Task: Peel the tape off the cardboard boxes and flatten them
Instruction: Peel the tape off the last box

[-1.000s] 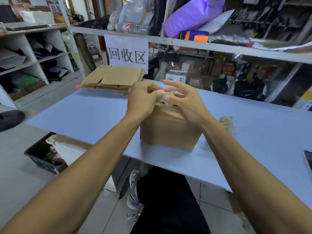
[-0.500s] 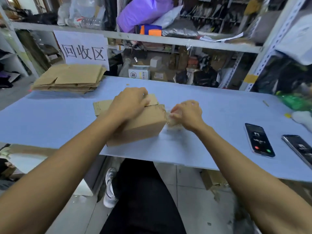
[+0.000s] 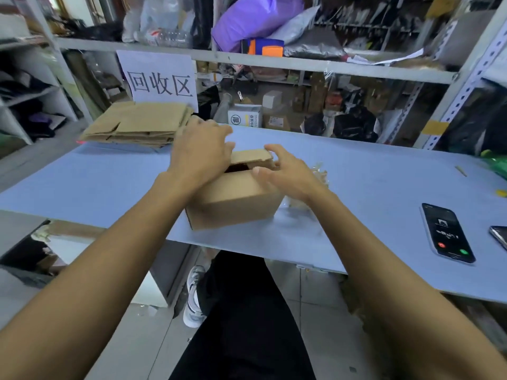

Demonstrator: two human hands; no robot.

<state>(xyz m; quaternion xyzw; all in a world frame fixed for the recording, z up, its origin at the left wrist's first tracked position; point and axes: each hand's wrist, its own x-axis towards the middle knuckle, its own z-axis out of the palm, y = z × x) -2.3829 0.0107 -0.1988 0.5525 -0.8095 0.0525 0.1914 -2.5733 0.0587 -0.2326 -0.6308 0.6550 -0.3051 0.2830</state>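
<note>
Cardboard box (image 3: 236, 202) is sitting near the blue table's (image 3: 90, 179) front edge; my left hand (image 3: 201, 153) is lying flat over its top, my right hand (image 3: 288, 174), fingers spread, is touching a raised flap (image 3: 251, 155).

A white paper sign (image 3: 160, 79) hanging from the shelf rail reads "回收区"; other labels are illegible.

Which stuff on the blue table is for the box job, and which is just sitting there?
For the job:
small brown cardboard box, top flap lifted, under both hands
left hand
right hand
crumpled clear tape beside the box
stack of flattened brown cardboard

Just lying about:
black smartphone with lit screen
second dark phone at the edge
white paper sign
</note>
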